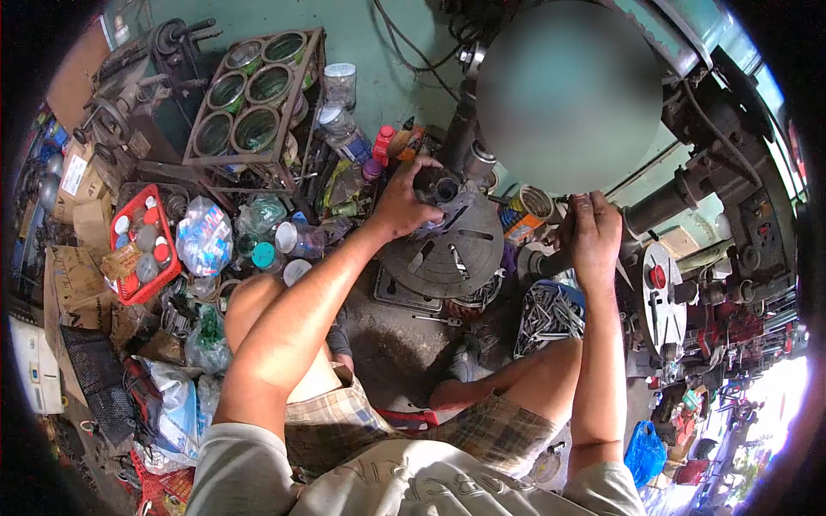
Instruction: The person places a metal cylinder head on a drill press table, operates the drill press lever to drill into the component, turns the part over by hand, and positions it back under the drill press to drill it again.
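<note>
My left hand (406,199) is wrapped round a dark cylindrical metal part (437,187) on the round slotted drill-press table (452,249). The part stands near the table's upper left, beside the metal column. To the right, my right hand (594,228) is raised with its fingers curled down over something dark, perhaps a handle, mostly hidden under the fingers. A can with an orange and yellow label (519,217) stands between the two hands. A blurred disc covers the area above my right hand.
A blue tray of metal bits (551,318) lies below my right hand. A red basket of jars (144,245) and a rack of round containers (256,96) are at the left. A white oval plate (662,301) is at the right.
</note>
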`<move>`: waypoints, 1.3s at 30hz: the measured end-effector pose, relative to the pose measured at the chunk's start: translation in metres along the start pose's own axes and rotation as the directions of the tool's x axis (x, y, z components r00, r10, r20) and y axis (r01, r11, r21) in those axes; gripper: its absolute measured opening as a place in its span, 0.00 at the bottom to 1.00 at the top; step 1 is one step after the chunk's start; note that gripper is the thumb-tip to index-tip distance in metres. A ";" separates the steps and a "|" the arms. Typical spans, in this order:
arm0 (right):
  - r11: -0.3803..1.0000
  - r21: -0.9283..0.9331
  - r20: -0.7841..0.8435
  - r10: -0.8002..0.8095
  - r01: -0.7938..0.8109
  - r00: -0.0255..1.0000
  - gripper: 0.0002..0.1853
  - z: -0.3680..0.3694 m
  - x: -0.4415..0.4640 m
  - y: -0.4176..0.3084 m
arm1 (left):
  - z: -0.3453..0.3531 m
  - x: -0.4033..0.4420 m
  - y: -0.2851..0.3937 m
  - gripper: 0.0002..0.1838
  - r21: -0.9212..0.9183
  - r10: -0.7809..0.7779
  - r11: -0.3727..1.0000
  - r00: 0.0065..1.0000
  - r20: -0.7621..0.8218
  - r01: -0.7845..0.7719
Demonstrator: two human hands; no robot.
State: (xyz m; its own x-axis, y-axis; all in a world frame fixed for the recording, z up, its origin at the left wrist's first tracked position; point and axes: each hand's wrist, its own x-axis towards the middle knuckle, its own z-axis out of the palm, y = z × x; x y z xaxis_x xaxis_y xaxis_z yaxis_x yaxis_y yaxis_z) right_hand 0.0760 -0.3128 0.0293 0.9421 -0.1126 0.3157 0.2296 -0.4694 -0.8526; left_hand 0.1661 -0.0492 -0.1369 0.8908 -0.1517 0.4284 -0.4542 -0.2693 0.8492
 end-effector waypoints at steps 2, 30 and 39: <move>1.000 -0.025 -0.007 -0.017 0.017 1.000 0.21 -0.002 0.004 0.010 | 0.000 0.001 0.000 0.40 -0.008 0.019 1.000 1.000 -0.007 -0.019; 1.000 -0.005 -0.026 -0.029 0.029 0.999 0.19 0.000 0.004 0.016 | -0.001 0.000 0.004 0.40 -0.023 -0.002 1.000 1.000 0.006 0.002; 0.996 -0.053 -0.047 -0.070 0.068 0.996 0.19 0.000 0.007 0.024 | 0.000 0.000 0.000 0.41 0.020 0.035 0.999 0.999 -0.013 -0.035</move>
State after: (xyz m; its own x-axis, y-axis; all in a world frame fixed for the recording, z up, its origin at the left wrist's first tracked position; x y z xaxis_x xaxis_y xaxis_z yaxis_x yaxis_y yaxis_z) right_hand 0.0886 -0.3248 0.0108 0.9113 -0.1200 0.3938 0.2795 -0.5221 -0.8058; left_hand 0.1658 -0.0491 -0.1369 0.8745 -0.1483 0.4617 -0.4849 -0.2832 0.8275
